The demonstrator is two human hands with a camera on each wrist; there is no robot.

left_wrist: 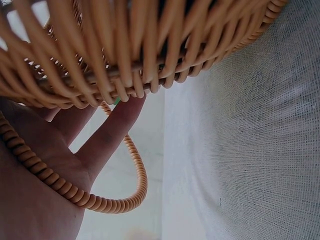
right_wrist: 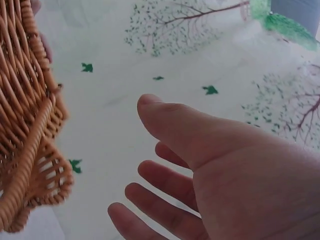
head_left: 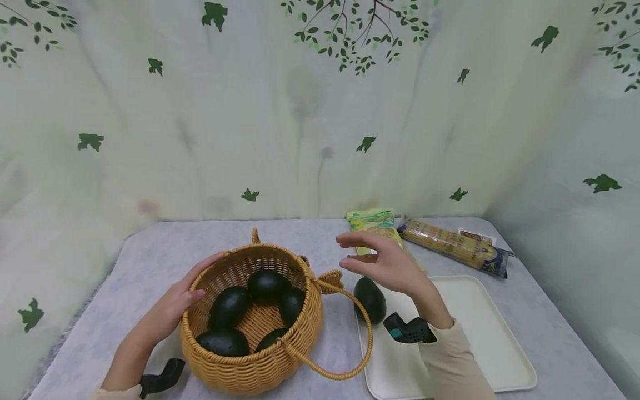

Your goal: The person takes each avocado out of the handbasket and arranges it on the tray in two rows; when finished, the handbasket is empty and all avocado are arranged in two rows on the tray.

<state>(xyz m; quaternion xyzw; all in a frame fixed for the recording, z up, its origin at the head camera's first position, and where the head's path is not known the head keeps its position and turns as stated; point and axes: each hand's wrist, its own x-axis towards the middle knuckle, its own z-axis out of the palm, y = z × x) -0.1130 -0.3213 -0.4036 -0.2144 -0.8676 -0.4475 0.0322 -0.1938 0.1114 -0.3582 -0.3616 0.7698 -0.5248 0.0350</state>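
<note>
A round wicker basket point(head_left: 250, 375) stands on the table, tilted toward me, with several dark green avocados point(head_left: 230, 307) inside. My left hand point(head_left: 167, 308) grips its left rim, the thumb over the edge. In the left wrist view, the fingers point(left_wrist: 112, 130) touch the basket's woven wall point(left_wrist: 125, 55), and a looped handle point(left_wrist: 120, 204) crosses in front of the hand. My right hand point(head_left: 387, 261) hovers right of the basket, holding nothing, thumb and fingers spread apart. Below it, another avocado point(head_left: 370, 300) lies at the left side of a white tray point(head_left: 480, 333).
Behind the tray lie a yellow-green packet point(head_left: 372, 220) and a long pack of what looks like dry noodles point(head_left: 452, 244). The basket's right handle point(head_left: 345, 376) loops out over the tray's left edge. A leaf-patterned curtain point(head_left: 310, 166) stands behind the table.
</note>
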